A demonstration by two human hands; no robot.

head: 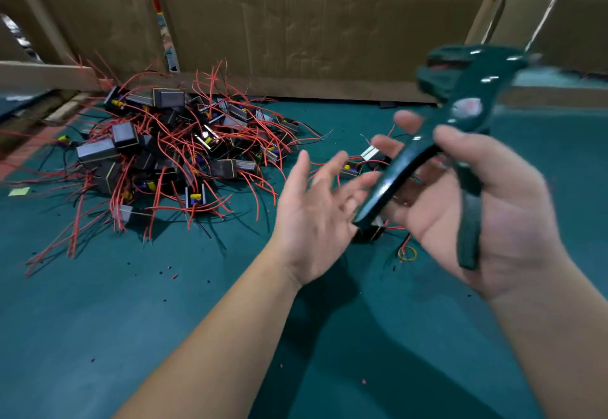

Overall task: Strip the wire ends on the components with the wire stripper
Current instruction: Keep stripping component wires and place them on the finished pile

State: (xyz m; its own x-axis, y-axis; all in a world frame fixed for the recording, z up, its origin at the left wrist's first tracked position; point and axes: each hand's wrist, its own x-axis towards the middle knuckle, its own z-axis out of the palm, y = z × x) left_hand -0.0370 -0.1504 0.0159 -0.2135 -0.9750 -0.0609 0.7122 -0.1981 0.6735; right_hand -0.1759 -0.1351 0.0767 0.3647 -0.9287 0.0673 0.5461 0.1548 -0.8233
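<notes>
So this looks like the in-between bit: tool in hand, no component picked yet. The right hand (500,208) has the wire stripper (460,112), with the thumb hooked over it, one handle lying across the palm and the other sticking out toward the left hand (316,218). The left hand is empty, palm up, fingers spread, its fingertips just beside that loose handle.

The big pile of components (164,148), red wires going everywhere, sits out past the left hand and off to its left. Two loose components are closer: one (371,155) beyond the fingertips of both hands, and another (375,231) down between the hands, under the handle.

My guess for the next move: the left hand grabs one of those, pinches a wire near its end and feeds it into the stripper head, while the right gets both handles properly into the grip so it can squeeze.

Hard to read: the stripper is badly motion-blurred, so I can't tell how the jaws stand. The right fingers are mostly behind the tool. I can't tell which wire ends in the pile are already bare. Little red bits (174,276) lie on the mat near the left forearm, probably insulation.
</notes>
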